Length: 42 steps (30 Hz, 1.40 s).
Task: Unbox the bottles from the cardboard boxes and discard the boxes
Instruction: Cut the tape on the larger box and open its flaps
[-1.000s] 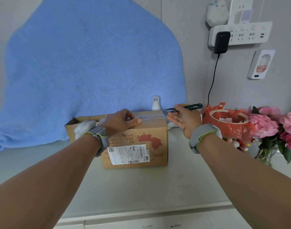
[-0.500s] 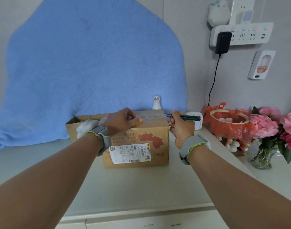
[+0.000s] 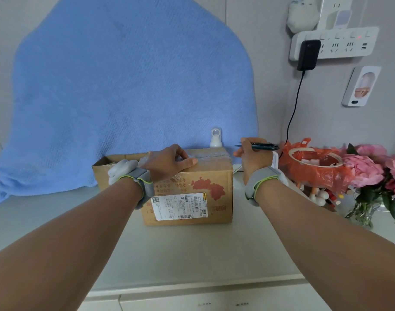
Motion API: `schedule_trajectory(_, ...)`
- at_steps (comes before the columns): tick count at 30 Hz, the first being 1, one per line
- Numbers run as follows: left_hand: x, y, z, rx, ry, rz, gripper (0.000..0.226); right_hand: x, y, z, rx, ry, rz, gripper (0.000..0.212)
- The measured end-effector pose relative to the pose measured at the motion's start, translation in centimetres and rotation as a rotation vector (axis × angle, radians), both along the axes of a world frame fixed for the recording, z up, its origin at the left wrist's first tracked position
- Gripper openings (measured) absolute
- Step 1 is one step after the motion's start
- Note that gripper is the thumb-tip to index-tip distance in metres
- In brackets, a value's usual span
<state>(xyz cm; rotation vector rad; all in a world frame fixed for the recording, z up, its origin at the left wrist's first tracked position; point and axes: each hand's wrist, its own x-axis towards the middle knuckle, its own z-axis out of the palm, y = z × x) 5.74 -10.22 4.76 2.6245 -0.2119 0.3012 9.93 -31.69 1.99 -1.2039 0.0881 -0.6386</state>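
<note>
Two hands work on one box (image 3: 192, 187), which sits mid-worktop (image 3: 192, 248) before a blue towel (image 3: 124, 97). On its lid the left hand (image 3: 169, 163) presses palm down, holding nothing, likely to pin the box against the blade's pull. Just off the box's right end, the right hand (image 3: 251, 158) is clamped round a dark cutter (image 3: 262, 145), tip aimed left at the tape (image 3: 212, 156). Half a second ago that tip lay over the tape; now it is drawn clear to the right.
</note>
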Motion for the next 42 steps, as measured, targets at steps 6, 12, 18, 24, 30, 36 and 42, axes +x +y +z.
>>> schedule_trajectory(6, -0.4, 0.1, 0.1, 0.028, -0.008, 0.012, 0.036, -1.6, 1.9, 3.8, -0.532, -0.182, 0.334, 0.023)
schedule_trajectory(12, -1.2, 1.9, 0.7, 0.056, 0.021, 0.054, 0.038, -1.8, 4.4, 4.9, -0.787, -0.109, 0.464, 0.030)
schedule_trajectory(18, -1.5, 1.9, 0.8, 0.052, 0.034, 0.040, 0.073, -1.2, 7.2, 4.8, -0.958, -0.093, 0.504, 0.026)
schedule_trajectory(24, -1.5, 1.7, 0.5, 0.078, 0.021, 0.042, 0.069, -0.6, 8.1, 4.6, -1.114, -0.100, 0.455, 0.030)
schedule_trajectory(30, -1.6, 1.3, 0.5, 0.116, 0.008, 0.040, 0.044, -0.9, 5.5, 5.1, -1.342, -0.039, 0.294, 0.026)
schedule_trajectory(36, -1.7, 0.9, 0.5, 0.271, -0.017, 0.039, 0.037, -1.5, 2.5, 5.0, -1.334, -0.022, 0.149, 0.032)
schedule_trajectory(42, -1.6, 0.9, 0.3, 0.298, -0.028, 0.029, 0.041, -2.1, 1.6, 4.3, -1.282, -0.019, 0.006, 0.030)
